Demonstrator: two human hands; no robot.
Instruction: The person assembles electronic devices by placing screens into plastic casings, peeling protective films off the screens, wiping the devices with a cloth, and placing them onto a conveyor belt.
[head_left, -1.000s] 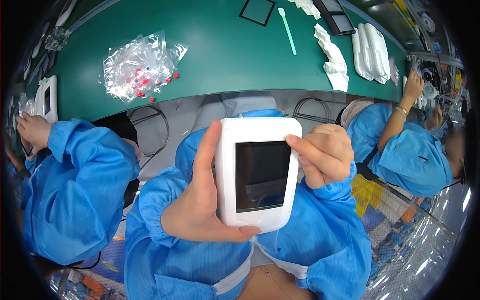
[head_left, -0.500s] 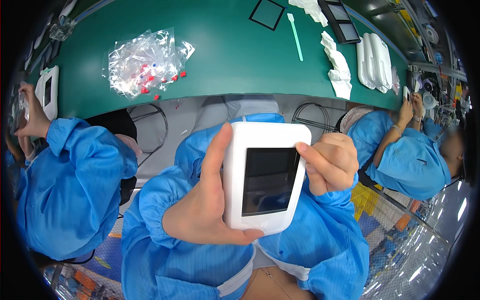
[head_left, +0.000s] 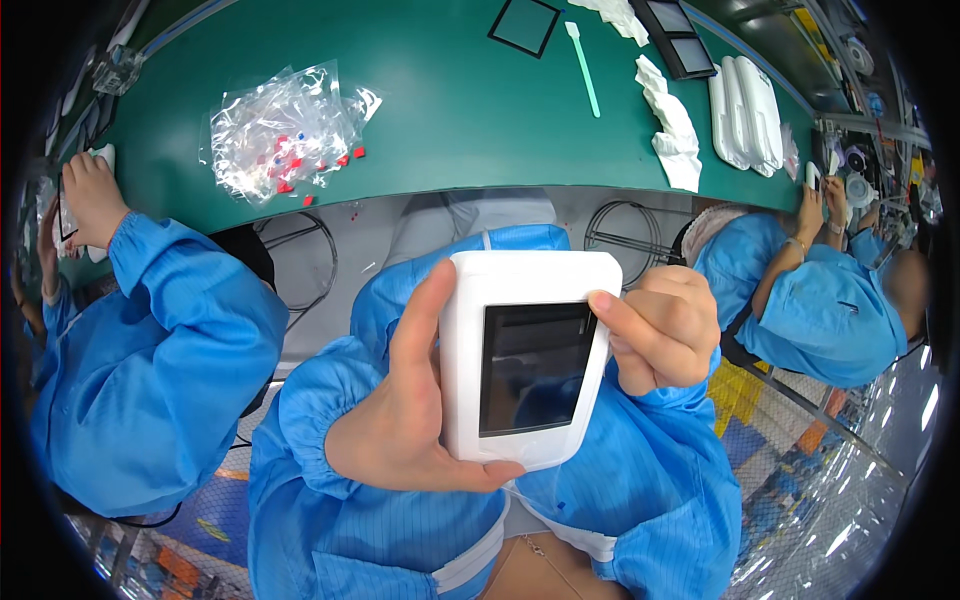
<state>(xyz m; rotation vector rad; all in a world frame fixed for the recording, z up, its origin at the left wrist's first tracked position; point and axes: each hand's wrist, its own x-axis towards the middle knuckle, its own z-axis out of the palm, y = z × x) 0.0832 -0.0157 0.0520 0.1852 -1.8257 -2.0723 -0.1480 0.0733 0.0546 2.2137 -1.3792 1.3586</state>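
A white handheld device (head_left: 462, 350) with rounded corners is held up in front of my chest, slightly tilted. Its black glossy screen (head_left: 535, 370) faces me and carries dim reflections. My left hand (head_left: 395, 425) grips the left side and bottom edge, thumb along the lower rim. At the screen's upper right corner, my right hand (head_left: 665, 330) presses a fingertip, its other fingers curled closed. Whatever that hand may pinch there is too small or hidden to make out.
On the green table (head_left: 450, 110) lie clear plastic bags (head_left: 280, 130) with small red pieces, a black frame (head_left: 525, 25), a green swab stick (head_left: 583, 70), crumpled white cloth (head_left: 670, 125) and several white casings (head_left: 745, 115). People in blue sit at left (head_left: 170, 380) and right (head_left: 810, 310).
My hands and the device have barely shifted; the fingertip stays at the screen corner. The person on the left has moved a hand onto a white device on the table.
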